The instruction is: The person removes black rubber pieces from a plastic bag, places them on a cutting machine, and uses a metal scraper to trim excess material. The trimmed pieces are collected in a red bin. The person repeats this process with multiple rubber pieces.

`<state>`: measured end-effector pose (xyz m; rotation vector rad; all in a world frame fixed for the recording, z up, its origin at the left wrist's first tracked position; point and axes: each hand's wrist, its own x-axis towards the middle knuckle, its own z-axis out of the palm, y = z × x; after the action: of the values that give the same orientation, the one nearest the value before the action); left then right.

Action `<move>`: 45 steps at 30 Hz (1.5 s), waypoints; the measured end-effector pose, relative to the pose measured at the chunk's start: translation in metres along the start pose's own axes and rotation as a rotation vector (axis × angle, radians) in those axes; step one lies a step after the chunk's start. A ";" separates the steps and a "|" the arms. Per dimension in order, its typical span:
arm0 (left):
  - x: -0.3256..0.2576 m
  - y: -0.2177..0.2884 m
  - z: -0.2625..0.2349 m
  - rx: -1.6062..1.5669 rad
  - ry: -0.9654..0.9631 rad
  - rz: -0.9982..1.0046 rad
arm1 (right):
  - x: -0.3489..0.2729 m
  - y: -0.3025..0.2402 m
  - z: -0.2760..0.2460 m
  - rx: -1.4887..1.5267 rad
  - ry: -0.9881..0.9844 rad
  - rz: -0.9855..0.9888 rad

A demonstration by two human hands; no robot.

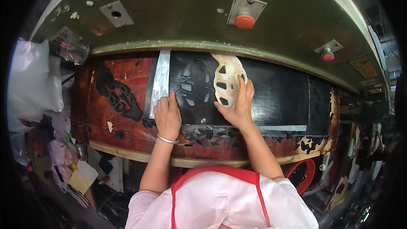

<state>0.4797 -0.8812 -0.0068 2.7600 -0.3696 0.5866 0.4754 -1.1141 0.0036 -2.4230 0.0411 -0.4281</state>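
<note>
On the bench lies a black sheet with a slotted sole-like outline in it, pale material showing through several cut-outs. My right hand spans the lower part of a cream plate, a curved template or die with several openings. Its thumb presses near the bottom end and its fingers lie along the right edge. The plate's top end reaches the green machine's lower edge. My left hand rests at the sheet's left side by a pale strip, index finger stretched out, other fingers partly bent, holding nothing visible.
A loose black slotted cut-out lies on the reddish board at left. Black scraps cover the near edge. Above hangs the green machine with a red button. A red bucket stands below, at right.
</note>
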 end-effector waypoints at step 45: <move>-0.049 0.039 -0.037 -0.404 -0.176 -0.149 | -0.003 0.040 -0.086 0.066 0.099 0.025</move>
<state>0.4113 -0.8958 0.0140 2.4250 -0.2807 0.2034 0.4486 -1.1974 0.0404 -2.3330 0.0991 -0.5300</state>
